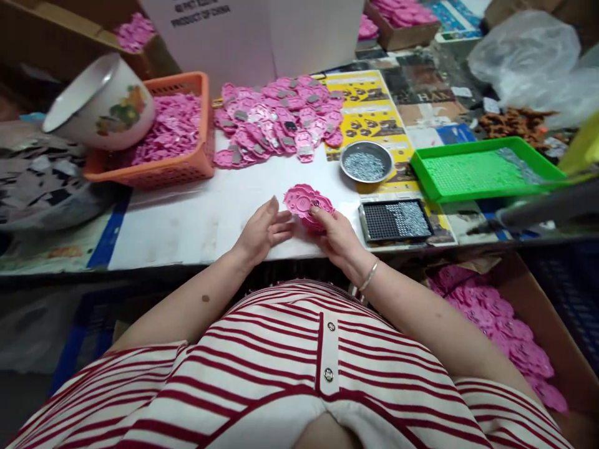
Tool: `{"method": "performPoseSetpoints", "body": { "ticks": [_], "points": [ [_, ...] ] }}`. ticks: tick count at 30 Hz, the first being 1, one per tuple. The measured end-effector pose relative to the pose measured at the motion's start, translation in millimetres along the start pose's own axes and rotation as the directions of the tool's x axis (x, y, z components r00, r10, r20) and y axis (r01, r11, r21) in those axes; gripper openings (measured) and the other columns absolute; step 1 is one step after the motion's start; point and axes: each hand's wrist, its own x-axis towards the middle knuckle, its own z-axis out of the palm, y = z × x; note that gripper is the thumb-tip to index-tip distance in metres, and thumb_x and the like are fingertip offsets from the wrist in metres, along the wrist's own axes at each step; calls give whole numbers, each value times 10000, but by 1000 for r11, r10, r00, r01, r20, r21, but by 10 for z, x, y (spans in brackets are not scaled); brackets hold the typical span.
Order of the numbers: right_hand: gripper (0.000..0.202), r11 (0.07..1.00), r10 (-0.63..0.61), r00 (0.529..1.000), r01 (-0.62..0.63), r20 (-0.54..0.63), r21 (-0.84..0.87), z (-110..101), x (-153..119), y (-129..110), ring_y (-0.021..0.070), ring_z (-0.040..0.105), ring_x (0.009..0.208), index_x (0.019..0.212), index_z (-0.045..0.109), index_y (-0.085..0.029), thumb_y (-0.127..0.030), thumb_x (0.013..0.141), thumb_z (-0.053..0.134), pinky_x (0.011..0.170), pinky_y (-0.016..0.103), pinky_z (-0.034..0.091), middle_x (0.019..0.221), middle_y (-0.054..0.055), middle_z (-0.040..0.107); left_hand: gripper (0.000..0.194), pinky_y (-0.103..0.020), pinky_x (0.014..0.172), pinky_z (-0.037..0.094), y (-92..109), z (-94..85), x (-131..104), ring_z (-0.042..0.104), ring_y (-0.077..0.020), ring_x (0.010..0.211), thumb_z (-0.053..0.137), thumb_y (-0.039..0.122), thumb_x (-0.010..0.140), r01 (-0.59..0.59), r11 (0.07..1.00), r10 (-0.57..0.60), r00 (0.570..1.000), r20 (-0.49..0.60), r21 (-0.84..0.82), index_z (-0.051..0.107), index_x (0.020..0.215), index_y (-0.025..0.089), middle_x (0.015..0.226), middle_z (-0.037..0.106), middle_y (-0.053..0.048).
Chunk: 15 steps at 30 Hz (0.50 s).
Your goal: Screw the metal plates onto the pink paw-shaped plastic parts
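head view: right hand pinches pink plastic piece on table, left hand beside, grip loosely spread.

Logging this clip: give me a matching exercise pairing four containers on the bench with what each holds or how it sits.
Things:
1. orange basket
2. round metal dish
3. green tray
4. white enamel bowl

States:
A. holds small silvery bits, behind the black grid tray
B. tipped on its side, resting on the basket's left end
C. filled with pink plastic pieces
D. flat and shallow, at the far right of the bench

Pairs: 1-C, 2-A, 3-D, 4-B
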Motion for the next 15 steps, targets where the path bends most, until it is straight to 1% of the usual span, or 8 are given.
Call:
{"method": "performPoseSetpoints", "body": {
  "ticks": [1,2,3,5,7,10,12,15],
  "points": [
    [471,1000,-6,1000,7,21,-22,104,109,36,117,624,736,938,663,-184,-533,651,793,686,259,527,836,12,728,675,-317,804,608,72,-11,11,725,-189,913,658,766,806,63,993,-60,998,37,-97,584,1253,266,1137,693,-89],
    [473,999,-14,999,16,39,-48,199,196,66,120,626,736,930,660,-179,-541,653,786,702,267,532,831,14,727,660,-301,790,604,140,-21,30,718,-185,910,701,752,780,87,983,-77,995,67,-163,618,1216,263,1116,702,-76],
    [475,997,-22,998,26,53,-77,285,264,90,124,630,743,924,657,-176,-545,653,783,719,275,537,832,18,727,645,-303,778,603,202,-34,56,713,-189,898,738,733,758,77,976,-63,995,72,-202,642,1178,253,1095,712,-72],
    [481,988,-37,997,46,67,-144,430,363,124,133,641,771,931,651,-172,-540,652,788,746,281,541,849,26,731,634,-336,756,605,298,-80,121,707,-203,849,802,697,710,42,972,-36,999,33,-230,661,1115,230,1037,730,-66],
    [489,974,-44,997,58,69,-217,550,433,152,142,650,802,951,645,-169,-530,656,793,761,284,542,871,37,734,641,-362,726,601,360,-158,188,698,-209,788,837,682,668,30,980,-34,999,-15,-197,663,1078,221,963,735,-53],
    [489,944,-42,997,62,67,-323,707,513,200,154,651,819,963,636,-168,-528,671,791,756,287,542,868,44,727,686,-353,696,584,415,-330,283,693,-205,754,828,705,656,-1,999,-4,995,-97,-51,658,1108,218,920,730,-44],
    [485,919,-40,996,66,73,-389,800,551,234,154,644,809,959,636,-166,-526,674,793,744,286,540,852,41,718,743,-345,724,582,443,-462,343,703,-210,791,847,677,649,-25,999,30,985,-167,33,636,1186,210,957,731,-54],
    [458,877,-28,993,80,116,-474,904,582,267,150,631,773,931,652,-157,-505,673,801,724,285,537,823,41,711,902,-364,848,581,479,-640,422,712,-240,958,925,549,602,-36,996,56,970,-235,87,553,1344,195,1090,720,-83]
  ]
}}
